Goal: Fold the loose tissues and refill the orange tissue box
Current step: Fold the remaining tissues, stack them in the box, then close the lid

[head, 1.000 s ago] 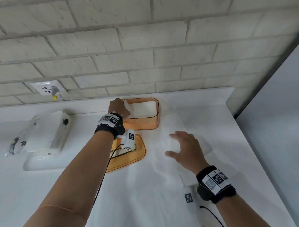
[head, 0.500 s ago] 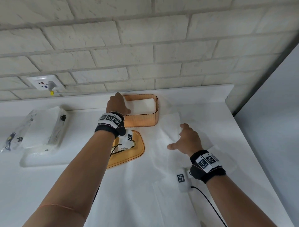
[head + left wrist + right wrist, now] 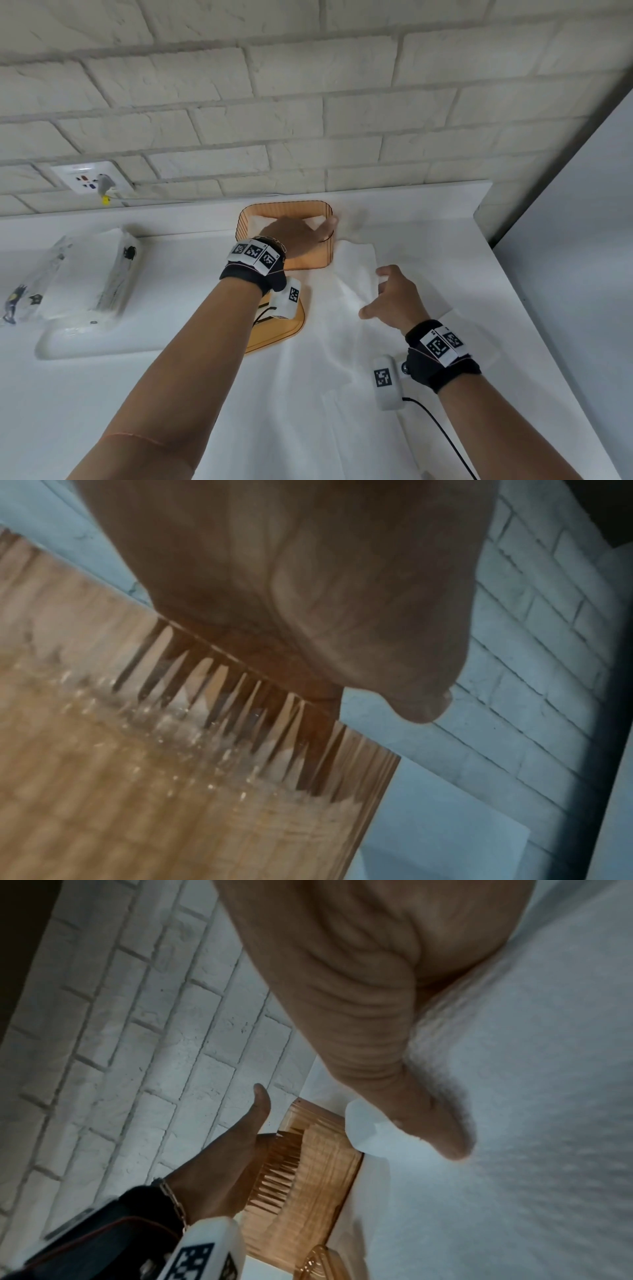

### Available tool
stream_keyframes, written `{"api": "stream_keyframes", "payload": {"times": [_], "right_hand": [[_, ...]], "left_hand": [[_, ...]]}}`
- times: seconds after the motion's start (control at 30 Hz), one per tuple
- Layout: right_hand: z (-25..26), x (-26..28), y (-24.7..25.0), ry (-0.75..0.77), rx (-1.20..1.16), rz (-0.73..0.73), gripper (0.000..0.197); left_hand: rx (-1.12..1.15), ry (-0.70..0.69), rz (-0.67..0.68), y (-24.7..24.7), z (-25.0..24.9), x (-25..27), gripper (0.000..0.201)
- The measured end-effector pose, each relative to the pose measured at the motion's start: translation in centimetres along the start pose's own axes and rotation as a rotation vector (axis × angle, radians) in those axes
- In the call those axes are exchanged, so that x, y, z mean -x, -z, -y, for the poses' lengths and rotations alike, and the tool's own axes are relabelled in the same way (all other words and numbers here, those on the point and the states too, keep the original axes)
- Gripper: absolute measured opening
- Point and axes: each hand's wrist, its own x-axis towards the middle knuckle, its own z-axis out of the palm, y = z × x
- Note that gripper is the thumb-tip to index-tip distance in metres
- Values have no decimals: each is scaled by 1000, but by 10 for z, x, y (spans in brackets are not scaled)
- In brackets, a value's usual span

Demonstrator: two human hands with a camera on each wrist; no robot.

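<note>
The orange tissue box (image 3: 284, 207) (image 3: 171, 804) (image 3: 318, 1172) stands open-topped against the back ledge, with white tissues (image 3: 260, 222) inside. My left hand (image 3: 301, 236) (image 3: 308, 588) (image 3: 232, 1150) reaches down into it, fingers on the tissues and thumb out along the right rim. The fingertips are hidden behind the ribbed wall. The orange lid (image 3: 291, 329) lies flat under my left wrist. To the right of the box, my right hand (image 3: 390, 294) (image 3: 428, 1110) pinches a loose white tissue (image 3: 352, 274) (image 3: 514, 1123), whose near part is lifted off the table.
More loose tissues (image 3: 308, 394) lie spread over the white table in front. At the left, a plastic tissue pack (image 3: 85, 274) sits on a white tray (image 3: 68, 342). A brick wall with a socket (image 3: 89, 178) rises behind. A grey panel (image 3: 582, 274) borders the table on the right.
My left hand has moved from the box's left rim into the box. My right hand went from lying flat on the tissue to pinching it farther away.
</note>
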Motion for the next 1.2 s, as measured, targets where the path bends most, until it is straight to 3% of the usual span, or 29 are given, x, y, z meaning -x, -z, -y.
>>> {"api": "stream_keyframes", "payload": {"times": [0.13,0.2,0.27,0.33,0.4,0.5,0.6,0.63,0.7,0.77,0.8,0.87,0.93,1.07,1.13,1.2], "right_hand": [[-4,-1,5,-21,-158,13,101],[-4,-2,10,-43,-263,51,105],[-2,-1,19,-80,-363,130,104],[-1,0,32,-112,-448,225,94],[-1,3,45,-107,-474,311,82],[-2,10,57,-74,-388,367,58],[-12,13,58,-59,-426,415,37],[-14,15,58,-51,-440,444,38],[-16,17,56,-33,-487,465,42],[-19,19,54,-59,-578,467,50],[-20,19,52,-99,-661,480,56],[-21,17,49,-190,-818,453,64],[-19,8,47,-206,-901,309,55],[-10,9,46,11,-860,127,22],[-6,13,41,112,-777,139,14],[-2,20,37,216,-667,211,22]], "left_hand": [[48,16,20,6,4,9,110],[98,-33,-128,10,3,23,93],[235,-162,-318,10,1,45,63],[411,-239,-383,-1,-2,66,39],[498,-227,-308,-24,-3,79,46],[580,-116,-132,-66,-6,89,100],[793,50,-27,-99,-12,95,118],[905,74,-8,-106,-15,96,112],[1117,78,6,-111,-20,98,77],[1206,68,18,-108,-24,104,41],[1212,66,31,-106,-24,107,33],[1196,37,48,-102,-23,113,26],[1176,-7,37,-95,-17,118,21],[1307,-85,-21,-73,-7,126,17],[1431,-104,-41,-62,-6,121,28],[1513,-89,-21,-55,-10,111,41]]}}
